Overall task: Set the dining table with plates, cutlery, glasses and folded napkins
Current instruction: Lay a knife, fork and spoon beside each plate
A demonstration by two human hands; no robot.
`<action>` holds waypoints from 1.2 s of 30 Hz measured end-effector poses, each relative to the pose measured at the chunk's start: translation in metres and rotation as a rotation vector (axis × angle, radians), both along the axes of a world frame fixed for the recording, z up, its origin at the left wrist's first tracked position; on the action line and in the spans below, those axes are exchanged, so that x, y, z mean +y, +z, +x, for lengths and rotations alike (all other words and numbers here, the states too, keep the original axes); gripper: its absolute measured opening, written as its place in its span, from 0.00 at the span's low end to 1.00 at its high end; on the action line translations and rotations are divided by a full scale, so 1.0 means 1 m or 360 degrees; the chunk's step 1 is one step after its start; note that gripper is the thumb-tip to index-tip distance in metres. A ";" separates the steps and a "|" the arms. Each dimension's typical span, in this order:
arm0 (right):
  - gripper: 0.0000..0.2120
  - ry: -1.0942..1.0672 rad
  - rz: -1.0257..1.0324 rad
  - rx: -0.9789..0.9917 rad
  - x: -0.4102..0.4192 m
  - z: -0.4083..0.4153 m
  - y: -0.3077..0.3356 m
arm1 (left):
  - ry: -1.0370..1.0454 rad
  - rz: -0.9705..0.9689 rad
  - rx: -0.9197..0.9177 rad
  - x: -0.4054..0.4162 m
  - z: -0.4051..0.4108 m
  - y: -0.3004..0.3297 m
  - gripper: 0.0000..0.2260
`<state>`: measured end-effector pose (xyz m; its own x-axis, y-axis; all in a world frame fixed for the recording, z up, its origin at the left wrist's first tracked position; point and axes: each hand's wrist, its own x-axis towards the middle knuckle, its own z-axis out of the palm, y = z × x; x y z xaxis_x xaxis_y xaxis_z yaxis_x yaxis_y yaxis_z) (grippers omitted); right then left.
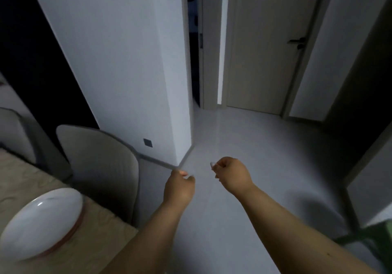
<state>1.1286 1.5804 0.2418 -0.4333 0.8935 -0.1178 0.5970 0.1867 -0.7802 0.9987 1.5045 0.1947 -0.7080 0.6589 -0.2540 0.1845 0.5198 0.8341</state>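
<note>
A white plate (40,220) with a reddish rim underneath lies on the light wooden dining table (19,174) at the lower left. My left hand (180,186) and my right hand (231,173) are stretched forward over the grey floor, to the right of the table. Both have loosely curled fingers and hold nothing. No cutlery, glasses or napkins are in view.
A grey upholstered chair (101,167) stands at the table's near corner, and a second chair (14,131) sits further left. A white wall corner (127,61) juts out ahead. Beyond it are a dark doorway (194,61) and a closed door (269,50). Something green (381,231) shows at the lower right.
</note>
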 end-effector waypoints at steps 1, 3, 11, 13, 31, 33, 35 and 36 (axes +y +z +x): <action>0.15 0.0039 -0.0004 0.0014 0.017 -0.008 0.002 | 0.0025 -0.0003 0.0013 0.010 -0.004 0.003 0.09; 0.13 0.0109 -0.0044 0.0056 0.044 -0.026 0.004 | 0.0099 0.0033 0.0008 0.025 -0.020 0.006 0.04; 0.14 0.0405 -0.0189 0.0207 0.114 -0.148 -0.013 | 0.0666 0.0169 0.0274 0.067 -0.121 0.026 0.06; 0.17 0.0491 -0.0165 0.0194 0.132 -0.184 -0.016 | 0.0744 0.0217 0.0295 0.082 -0.151 0.029 0.05; 0.16 0.1325 -0.0139 0.0193 0.221 -0.550 0.000 | 0.1538 0.0063 0.0698 0.135 -0.441 0.052 0.07; 0.15 0.1451 -0.0177 0.0173 0.228 -0.594 -0.002 | 0.1709 0.0098 0.0668 0.140 -0.469 0.054 0.08; 0.14 0.1560 -0.0192 0.0171 0.234 -0.641 -0.003 | 0.1879 0.0141 0.0644 0.144 -0.496 0.057 0.10; 0.15 0.1603 -0.0202 0.0174 0.235 -0.663 -0.002 | 0.1966 0.0156 0.0654 0.145 -0.508 0.056 0.11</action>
